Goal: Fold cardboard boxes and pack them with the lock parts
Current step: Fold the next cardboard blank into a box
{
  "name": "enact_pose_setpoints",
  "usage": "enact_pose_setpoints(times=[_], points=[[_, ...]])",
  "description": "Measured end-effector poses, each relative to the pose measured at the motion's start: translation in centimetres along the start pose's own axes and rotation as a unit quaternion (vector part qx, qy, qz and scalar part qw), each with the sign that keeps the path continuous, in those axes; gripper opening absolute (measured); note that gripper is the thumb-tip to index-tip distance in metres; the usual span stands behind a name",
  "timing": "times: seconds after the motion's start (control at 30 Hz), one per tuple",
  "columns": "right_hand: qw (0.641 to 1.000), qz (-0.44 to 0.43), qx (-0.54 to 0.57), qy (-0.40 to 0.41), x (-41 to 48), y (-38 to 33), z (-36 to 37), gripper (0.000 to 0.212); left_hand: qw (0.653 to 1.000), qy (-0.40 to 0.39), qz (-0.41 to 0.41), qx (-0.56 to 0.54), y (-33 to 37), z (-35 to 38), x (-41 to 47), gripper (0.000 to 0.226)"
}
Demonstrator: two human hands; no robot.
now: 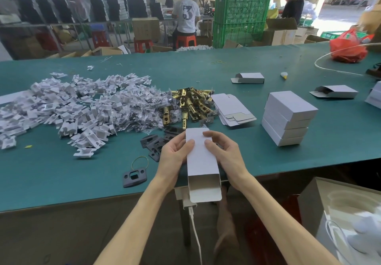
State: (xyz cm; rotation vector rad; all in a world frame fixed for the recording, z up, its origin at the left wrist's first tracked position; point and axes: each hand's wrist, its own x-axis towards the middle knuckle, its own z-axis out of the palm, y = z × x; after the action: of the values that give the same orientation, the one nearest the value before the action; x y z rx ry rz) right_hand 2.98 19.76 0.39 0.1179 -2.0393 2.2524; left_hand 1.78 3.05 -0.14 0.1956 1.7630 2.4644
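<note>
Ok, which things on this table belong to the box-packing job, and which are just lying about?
Job: white box, gripped by left hand and right hand; flat box blanks; brass latches; dark strike plates; white inserts; stack of folded boxes.
Lying about: red plastic bag; yellow rubber band; small bottle; clear tube.
</note>
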Motion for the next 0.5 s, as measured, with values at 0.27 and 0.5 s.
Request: enact_pose_setpoints(times=[0.27, 0.5], points=[[1.000, 0.006, 0.009, 0.007, 0.00, 0.02, -0.07, 0.017, 0.999, 0.030, 0.000, 0.038, -0.20, 0.04, 0.31, 0.039], [1.000, 0.005, 0.004, 0.003, 0.00, 0.05, -0.15, 0.017, 0.998, 0.041, -0.012, 0.044, -0.30, -0.09, 0.29, 0.035]])
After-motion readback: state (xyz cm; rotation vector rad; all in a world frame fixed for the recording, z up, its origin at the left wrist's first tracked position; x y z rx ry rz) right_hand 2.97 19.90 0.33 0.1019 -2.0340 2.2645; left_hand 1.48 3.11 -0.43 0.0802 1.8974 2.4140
